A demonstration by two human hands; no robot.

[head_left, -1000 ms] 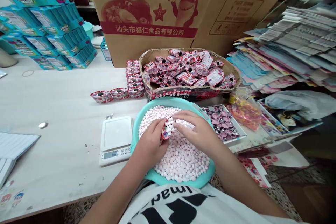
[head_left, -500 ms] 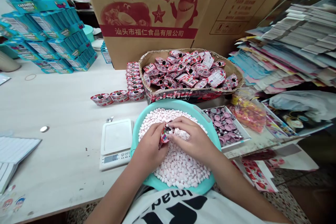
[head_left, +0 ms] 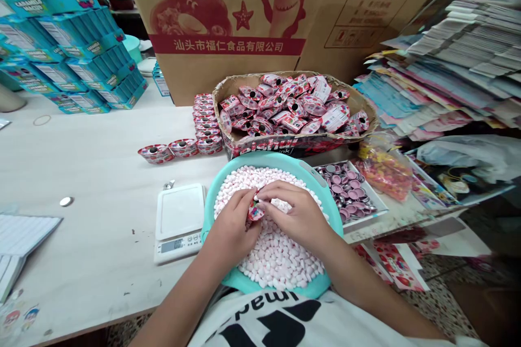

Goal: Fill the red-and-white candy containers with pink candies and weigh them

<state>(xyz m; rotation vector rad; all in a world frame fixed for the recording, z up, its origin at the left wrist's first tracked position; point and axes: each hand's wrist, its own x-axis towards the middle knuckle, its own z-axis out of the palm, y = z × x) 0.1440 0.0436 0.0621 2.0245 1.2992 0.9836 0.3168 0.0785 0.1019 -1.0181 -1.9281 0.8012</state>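
My left hand (head_left: 233,222) is closed around a small red printed candy box (head_left: 256,211), held over a turquoise basin (head_left: 215,187). My right hand (head_left: 295,211) is at the box's top, thumb and fingers brought together near its opening with a white candy at the fingertips. White candies (head_left: 280,257) fill the basin beneath both hands. Part of the box is hidden by my fingers. To the left of the basin is a white digital scale (head_left: 181,211) with nothing on its plate.
Filled-out red boxes (head_left: 285,105) lie in a cut carton (head_left: 260,146) behind the basin; several more stand in rows (head_left: 183,147) beside it. Pink caps (head_left: 345,190) sit in a tray at right. Turquoise boxes (head_left: 73,59) are stacked left; a large carton (head_left: 228,70) stands behind.
My right fingers have drawn closer together at the box's opening. The box has tilted slightly in my left hand. The whole view has shifted a little.
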